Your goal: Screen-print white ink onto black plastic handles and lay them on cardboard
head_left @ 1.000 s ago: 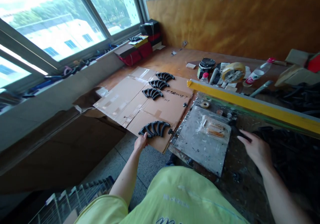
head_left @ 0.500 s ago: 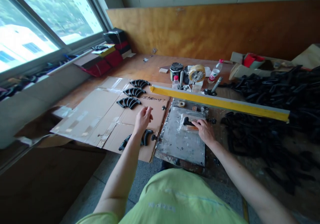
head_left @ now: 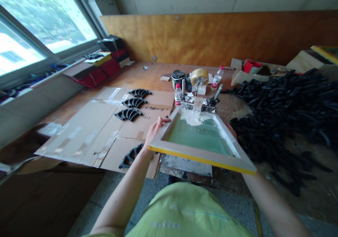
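Note:
A screen-printing frame (head_left: pixel 203 155) with yellow tape along its front edge is tilted low over the metal base plate (head_left: pixel 182 164). Its green mesh (head_left: pixel 198 136) faces up, and white ink (head_left: pixel 194 119) is smeared at the far end around a clear squeegee blade (head_left: pixel 197 105). My left hand (head_left: pixel 154 133) grips the frame's left side, fingers along the rim. At the opposite side, my right hand (head_left: pixel 232 130) is mostly hidden behind the rim, closed around it. The frame covers most of the plate and whatever lies there.
Fanned rows of black curved handles (head_left: pixel 129 114) lie on flattened cardboard (head_left: pixel 105 124) at left. A large heap of black handles (head_left: pixel 287 106) covers the right. Behind the frame stand bottles (head_left: pixel 216 78), a black-stained jar (head_left: pixel 178 78) and a tape roll (head_left: pixel 199 76).
The frame has come down from its raised, edge-on position to a low tilt over the plate. My right hand has left the black handle on the plate, and both hands now grip the frame's sides.

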The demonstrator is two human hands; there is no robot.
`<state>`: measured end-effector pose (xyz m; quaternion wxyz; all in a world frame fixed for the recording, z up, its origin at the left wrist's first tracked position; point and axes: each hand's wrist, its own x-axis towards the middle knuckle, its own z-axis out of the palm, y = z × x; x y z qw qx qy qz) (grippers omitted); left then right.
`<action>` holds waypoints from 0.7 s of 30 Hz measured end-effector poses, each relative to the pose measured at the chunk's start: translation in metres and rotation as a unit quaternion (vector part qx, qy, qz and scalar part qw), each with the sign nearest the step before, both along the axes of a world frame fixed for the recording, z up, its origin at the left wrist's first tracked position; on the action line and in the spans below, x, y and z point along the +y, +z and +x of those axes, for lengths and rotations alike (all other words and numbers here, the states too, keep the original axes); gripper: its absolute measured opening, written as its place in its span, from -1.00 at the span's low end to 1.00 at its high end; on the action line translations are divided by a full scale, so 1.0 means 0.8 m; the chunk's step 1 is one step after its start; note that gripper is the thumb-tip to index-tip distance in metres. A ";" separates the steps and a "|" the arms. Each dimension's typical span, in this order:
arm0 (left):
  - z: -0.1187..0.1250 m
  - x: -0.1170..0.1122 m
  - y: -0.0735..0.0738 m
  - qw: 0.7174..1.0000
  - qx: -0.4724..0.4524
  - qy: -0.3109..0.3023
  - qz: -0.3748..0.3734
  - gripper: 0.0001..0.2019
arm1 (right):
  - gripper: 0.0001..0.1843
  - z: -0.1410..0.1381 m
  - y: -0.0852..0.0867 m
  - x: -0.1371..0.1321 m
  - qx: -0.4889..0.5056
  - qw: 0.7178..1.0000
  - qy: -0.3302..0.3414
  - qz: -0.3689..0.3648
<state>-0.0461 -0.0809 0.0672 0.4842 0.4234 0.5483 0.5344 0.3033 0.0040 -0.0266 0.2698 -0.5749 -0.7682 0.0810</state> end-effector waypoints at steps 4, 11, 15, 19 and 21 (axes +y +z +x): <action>-0.006 -0.033 -0.068 0.992 -0.033 -0.051 -0.111 -0.44 | -0.58 -0.026 0.038 0.038 0.036 0.994 -0.036 0.093; 0.002 -0.034 -0.164 0.991 0.015 -0.011 -0.136 -0.27 | -0.65 -0.143 0.062 0.075 -0.142 0.987 0.078 -0.017; -0.001 -0.032 -0.175 0.990 0.033 -0.020 -0.139 -0.30 | -0.83 -0.145 0.045 0.033 -0.215 0.969 0.104 -0.067; -0.002 -0.033 -0.174 0.988 0.007 -0.023 -0.151 -0.29 | -0.71 -0.123 0.046 -0.013 -0.218 0.943 0.249 -0.043; -0.001 -0.033 -0.172 0.988 -0.002 -0.022 -0.154 -0.28 | -0.72 -0.116 0.054 -0.017 -0.209 0.928 0.303 -0.051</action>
